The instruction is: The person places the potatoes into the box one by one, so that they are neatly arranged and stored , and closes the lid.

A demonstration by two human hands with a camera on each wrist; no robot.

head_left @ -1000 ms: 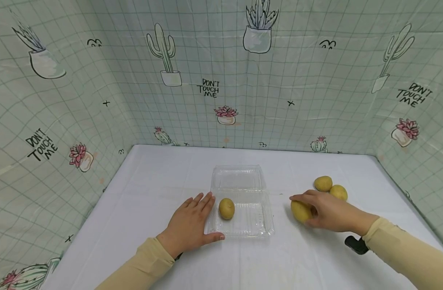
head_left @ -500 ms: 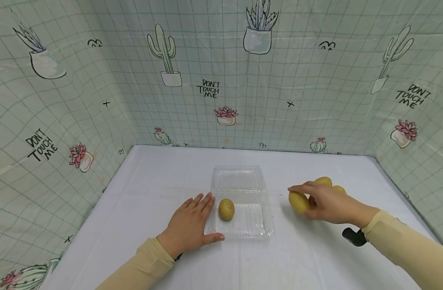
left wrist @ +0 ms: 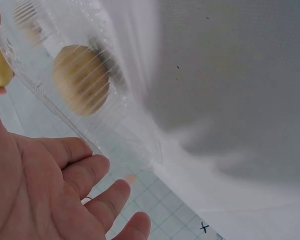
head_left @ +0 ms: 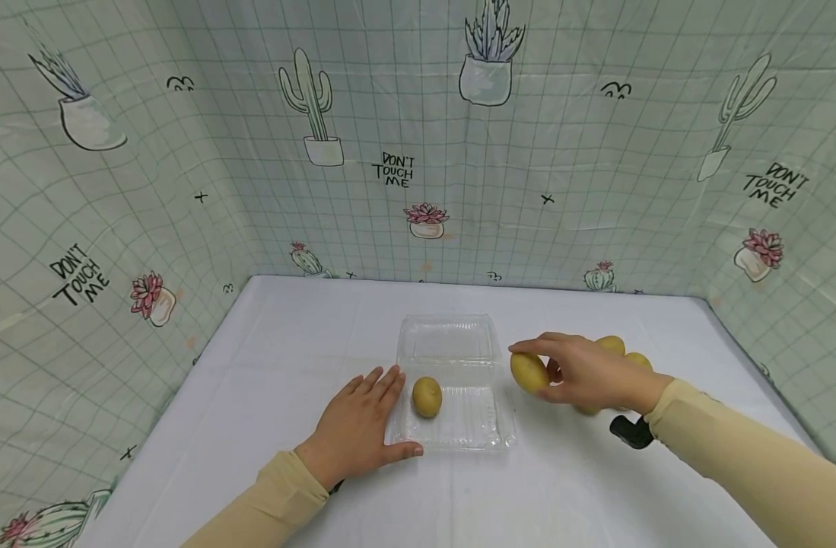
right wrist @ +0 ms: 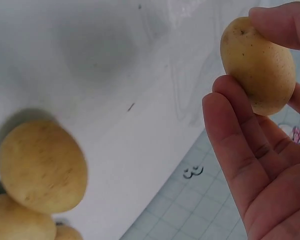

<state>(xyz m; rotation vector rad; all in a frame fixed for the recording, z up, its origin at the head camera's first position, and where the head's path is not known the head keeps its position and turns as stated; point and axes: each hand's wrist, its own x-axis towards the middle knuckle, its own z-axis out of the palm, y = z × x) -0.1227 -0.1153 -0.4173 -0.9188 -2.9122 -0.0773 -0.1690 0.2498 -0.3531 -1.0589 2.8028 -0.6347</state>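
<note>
A clear plastic clamshell box (head_left: 468, 426) lies unfolded on the white table, its lid part (head_left: 448, 337) at the back. One potato (head_left: 427, 397) sits in the front half, left of middle. My left hand (head_left: 356, 426) is spread flat along the box's left edge, thumb at its front corner; the left wrist view shows the fingers straight beside the clear wall. To the right of the box, my right hand (head_left: 589, 373) pinches a second potato (right wrist: 257, 65) between thumb and fingers, above the table.
Behind and below the right hand lie more potatoes (head_left: 609, 344), partly covered by it; the right wrist view shows a nearer potato (right wrist: 42, 165) with two others. A black wrist camera (head_left: 631, 431) hangs under the right sleeve. Patterned cloth (head_left: 424, 152) walls the table's back and sides.
My right hand has lifted its potato and carried it left toward the box, uncovering part of another potato beneath. My left hand and the box have stayed put.
</note>
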